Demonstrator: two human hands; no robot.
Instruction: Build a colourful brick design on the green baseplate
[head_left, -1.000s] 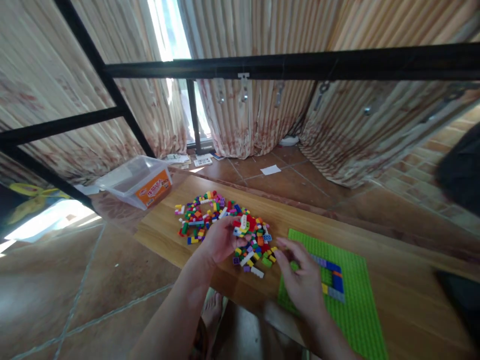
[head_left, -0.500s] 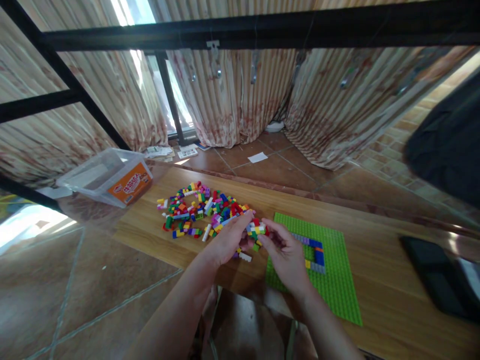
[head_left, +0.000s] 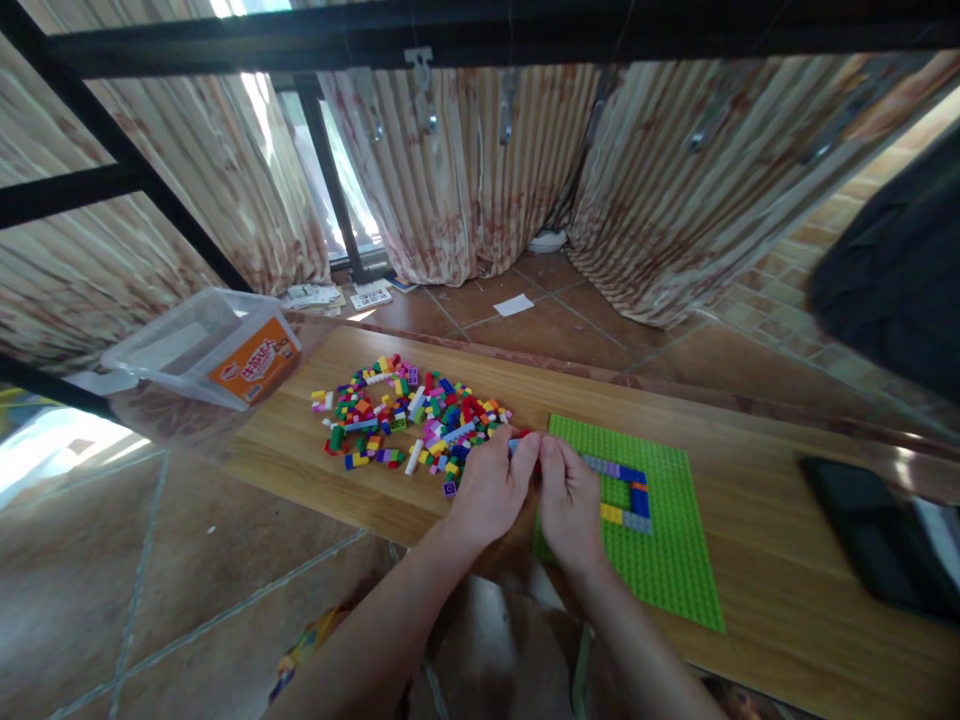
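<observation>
My left hand (head_left: 491, 480) and my right hand (head_left: 568, 495) meet thumb to thumb between the brick pile and the green baseplate (head_left: 675, 560). Both are closed, and small toy bricks (head_left: 519, 440), light blue and red, show between the fingers; the fingers hide most of them. On the baseplate stands an outline of blue, grey, purple, orange and yellow bricks (head_left: 637, 495), its left side covered by my right hand. Loose coloured bricks (head_left: 390, 425) lie heaped to the left of my left hand.
A clear plastic box (head_left: 202, 345) with an orange label stands left of the wooden table (head_left: 285, 440). At the table's right lies a dark flat object (head_left: 870, 530). A black metal bar (head_left: 480, 38) crosses above, before curtains (head_left: 450, 180). Papers (head_left: 514, 304) lie on the tiled floor.
My hands have drawn together, fingers closing tighter around the bricks, which are now mostly hidden. The loose bricks just below the hands no longer show there. The view has tilted slightly.
</observation>
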